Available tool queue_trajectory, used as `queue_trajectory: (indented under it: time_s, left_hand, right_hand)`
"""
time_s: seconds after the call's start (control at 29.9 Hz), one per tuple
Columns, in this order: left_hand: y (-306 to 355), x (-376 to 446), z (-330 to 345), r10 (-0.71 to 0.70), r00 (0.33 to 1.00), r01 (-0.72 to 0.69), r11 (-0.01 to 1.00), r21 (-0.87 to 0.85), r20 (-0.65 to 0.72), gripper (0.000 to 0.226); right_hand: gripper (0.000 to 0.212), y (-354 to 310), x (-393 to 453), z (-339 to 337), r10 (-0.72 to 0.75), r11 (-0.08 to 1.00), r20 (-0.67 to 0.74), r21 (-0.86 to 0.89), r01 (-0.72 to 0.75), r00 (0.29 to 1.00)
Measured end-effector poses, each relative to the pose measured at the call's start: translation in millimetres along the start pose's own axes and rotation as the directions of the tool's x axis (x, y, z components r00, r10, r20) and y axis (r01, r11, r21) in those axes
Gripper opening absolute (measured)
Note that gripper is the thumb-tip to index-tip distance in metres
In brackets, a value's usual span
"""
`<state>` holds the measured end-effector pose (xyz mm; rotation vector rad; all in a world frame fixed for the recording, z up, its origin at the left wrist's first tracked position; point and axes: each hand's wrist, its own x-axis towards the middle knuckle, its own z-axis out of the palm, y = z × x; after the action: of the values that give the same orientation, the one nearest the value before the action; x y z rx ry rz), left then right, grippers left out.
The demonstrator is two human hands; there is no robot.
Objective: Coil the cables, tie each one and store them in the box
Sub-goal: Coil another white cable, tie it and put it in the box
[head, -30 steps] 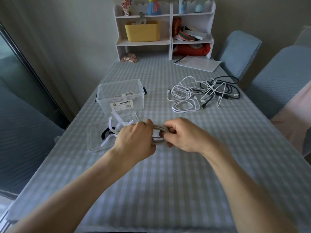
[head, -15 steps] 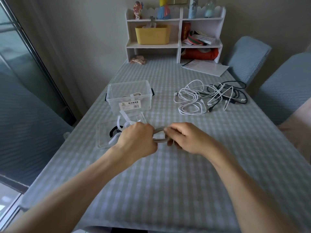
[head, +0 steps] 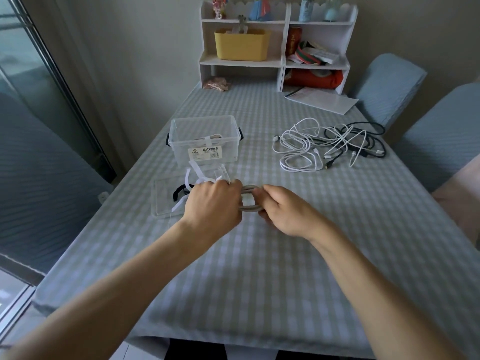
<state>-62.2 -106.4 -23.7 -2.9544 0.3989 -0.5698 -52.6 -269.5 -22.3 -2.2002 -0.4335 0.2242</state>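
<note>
A coiled grey-white cable [head: 249,199] hangs between my hands just above the table. My left hand [head: 214,203] grips its left end and my right hand [head: 284,213] grips its right end, fingers curled round the loops. Behind my left hand lies the clear lid [head: 166,197] with white and black tie straps [head: 193,178] on it. The clear storage box [head: 205,141] stands beyond, with one tied cable inside. A tangle of loose white and black cables [head: 330,145] lies to the right.
A white shelf unit [head: 281,42] with a yellow bin stands at the table's far end, papers [head: 322,100] beside it. Blue-covered chairs [head: 387,87] line the right side. A glass door is on the left.
The coil has been pulled into a flatter, longer loop between my hands. The camera view shifted, so the scene sits further right and lower.
</note>
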Motion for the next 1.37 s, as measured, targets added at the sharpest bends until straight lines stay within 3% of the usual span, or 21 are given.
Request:
queue_trajectory:
  time_s: [0.03, 0.1, 0.23, 0.3, 0.37, 0.43, 0.5, 0.57, 0.6, 0.7, 0.87, 0.97, 1.2, 1.37]
  left_hand:
    - [1, 0, -2, -0.020, 1.000, 0.020, 1.000, 0.008, 0.023, 0.008]
    - [5, 1, -7, -0.027, 0.997, 0.022, 0.997, 0.069, 0.071, 0.014]
    - [4, 7, -18, -0.048, 0.989, 0.032, 0.993, 0.113, 0.142, 0.016]
    - [3, 10, -20, -0.046, 0.988, 0.027, 0.992, 0.124, 0.151, 0.018]
    - [5, 9, -20, -0.025, 0.991, 0.007, 0.991, 0.133, 0.133, 0.019]
    - [9, 5, -19, 0.025, 0.991, -0.041, 0.992, 0.118, 0.134, 0.021]
    - [10, 2, -16, 0.064, 0.990, -0.074, 0.994, 0.083, 0.124, 0.020]
    - [6, -1, -14, 0.098, 0.994, -0.099, 0.995, 0.021, 0.039, 0.013]
    - [4, -4, -16, 0.119, 0.993, -0.119, 0.993, 0.026, 0.007, 0.009]
    - [1, -13, -14, 0.043, 0.998, -0.041, 0.998, 0.050, -0.035, 0.034]
    - [-1, -37, 2, -0.028, 0.997, 0.025, 0.999, -0.045, -0.072, 0.034]
    - [-14, -43, 8, -0.074, 0.991, 0.070, 0.997, -0.037, -0.114, 0.036]
    - [-65, -47, 12, -0.272, 0.947, 0.243, 0.955, -0.172, -0.171, 0.026]
    - [-102, -53, 22, -0.425, 0.894, 0.356, 0.866, -0.351, -0.143, 0.014]
  right_hand:
    - [0.037, 0, 1, 0, 0.016, 1.000, 0.019, 0.024, -0.017, 1.000]
    - [0.036, 2, 2, -2, 0.033, 0.999, 0.010, 0.034, -0.033, 0.999]
    - [0.017, -1, 2, -13, -0.043, 0.997, -0.141, -0.067, 0.034, 0.989]
    - [0.044, -10, -2, -20, -0.109, 0.979, -0.066, -0.179, 0.096, 0.992]
    - [0.059, -20, -3, -19, -0.129, 0.861, 0.042, -0.491, 0.133, 0.991]
    - [0.044, -26, 1, -12, -0.165, 0.696, 0.045, -0.702, 0.148, 0.985]
    - [0.025, -30, 3, -7, -0.193, 0.623, 0.019, -0.770, 0.138, 0.981]
    - [0.030, -29, 2, -5, -0.192, 0.591, 0.010, -0.797, 0.124, 0.981]
    - [0.035, -28, 1, -3, -0.202, 0.580, 0.013, -0.804, 0.131, 0.979]
    - [0.042, -29, -3, 5, -0.217, 0.565, 0.041, -0.810, 0.159, 0.975]
    - [0.017, -39, -1, 17, -0.271, 0.566, 0.148, -0.775, 0.282, 0.951]
    - [0.015, -43, 2, 27, -0.285, 0.624, 0.163, -0.716, 0.312, 0.945]
    - [0.020, -29, 15, 25, -0.255, 0.837, -0.060, -0.514, 0.189, 0.965]
    - [0.003, -24, 28, 38, -0.389, 0.862, -0.138, -0.404, 0.307, 0.911]
